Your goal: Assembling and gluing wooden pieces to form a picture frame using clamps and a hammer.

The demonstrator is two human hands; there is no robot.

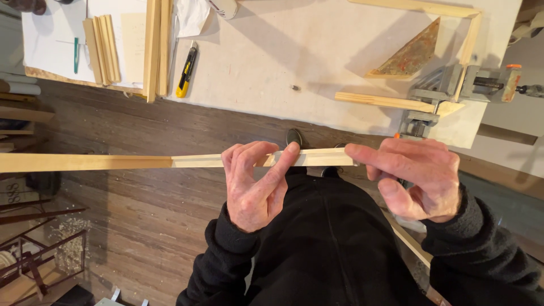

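Note:
A long pale wooden moulding strip (113, 162) runs level across the view from the left edge to the middle. My left hand (255, 181) pinches it near its right part, thumb and fingertips on the wood. My right hand (419, 175) holds the strip's right end, its forefinger laid along the end. Both hands are in front of my black sweater, above the wooden floor.
A white worktable (272, 68) lies ahead. On it are a wooden frame (470, 34) held in a metal corner clamp (442, 93), a triangular board (411, 56), a yellow utility knife (187, 71), loose wooden strips (156, 45), short moulding pieces (103, 48) and a small screw (295, 88).

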